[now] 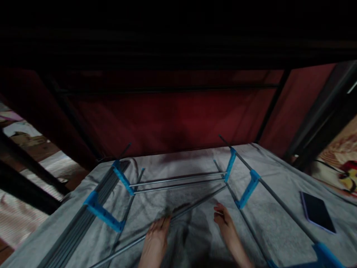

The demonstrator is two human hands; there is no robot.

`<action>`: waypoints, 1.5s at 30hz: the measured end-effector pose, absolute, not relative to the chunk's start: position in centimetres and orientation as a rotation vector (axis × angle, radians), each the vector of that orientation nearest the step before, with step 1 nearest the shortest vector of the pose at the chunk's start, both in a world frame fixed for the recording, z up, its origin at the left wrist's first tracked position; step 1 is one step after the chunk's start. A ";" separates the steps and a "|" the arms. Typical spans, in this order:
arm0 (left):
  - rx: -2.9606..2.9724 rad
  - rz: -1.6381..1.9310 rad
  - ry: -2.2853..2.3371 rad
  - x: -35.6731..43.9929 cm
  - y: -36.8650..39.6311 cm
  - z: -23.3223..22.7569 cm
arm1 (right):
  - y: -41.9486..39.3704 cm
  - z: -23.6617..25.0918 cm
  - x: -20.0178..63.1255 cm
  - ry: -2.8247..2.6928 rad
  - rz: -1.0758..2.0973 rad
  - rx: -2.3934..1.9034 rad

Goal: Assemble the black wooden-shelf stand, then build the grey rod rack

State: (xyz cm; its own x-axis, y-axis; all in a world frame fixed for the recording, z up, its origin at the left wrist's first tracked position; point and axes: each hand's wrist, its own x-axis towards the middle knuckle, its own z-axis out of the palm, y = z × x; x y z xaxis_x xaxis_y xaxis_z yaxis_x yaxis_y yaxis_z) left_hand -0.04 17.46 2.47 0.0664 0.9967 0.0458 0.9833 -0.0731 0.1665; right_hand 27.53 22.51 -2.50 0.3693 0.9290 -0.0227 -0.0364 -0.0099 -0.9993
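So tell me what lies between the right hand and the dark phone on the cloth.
In the head view, thin grey metal rods of the blue-jointed frame cross the grey cloth between the right hand and the phone.

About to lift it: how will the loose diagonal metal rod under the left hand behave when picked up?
The rod looks thin, straight and probably stiff and light. Round, it may roll, though the wrinkled grey cloth should slow it. Grabbed at the left hand, its long far end would likely dip.
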 end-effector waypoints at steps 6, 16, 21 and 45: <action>2.248 0.340 1.971 -1.7 17.2 -0.8 | 25.0 0.4 27.3 -0.559 1.382 -1.158; 2.193 0.671 1.903 -2.5 18.3 -2.7 | 27.9 5.7 28.2 -0.628 1.343 -1.011; 2.182 0.658 1.905 -3.0 18.2 -1.6 | 29.3 5.5 28.9 -0.588 1.346 -1.016; 2.234 0.360 2.084 0.8 18.6 4.6 | 29.6 -1.2 33.2 -0.432 1.509 -1.067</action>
State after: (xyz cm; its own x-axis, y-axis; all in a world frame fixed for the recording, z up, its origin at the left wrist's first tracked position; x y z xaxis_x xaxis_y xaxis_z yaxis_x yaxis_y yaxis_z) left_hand 0.82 18.58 4.60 0.0557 0.9906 0.1252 0.9752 -0.0809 0.2062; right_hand 33.25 29.59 -1.18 0.0958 0.9220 -0.3751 -0.5837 -0.2532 -0.7715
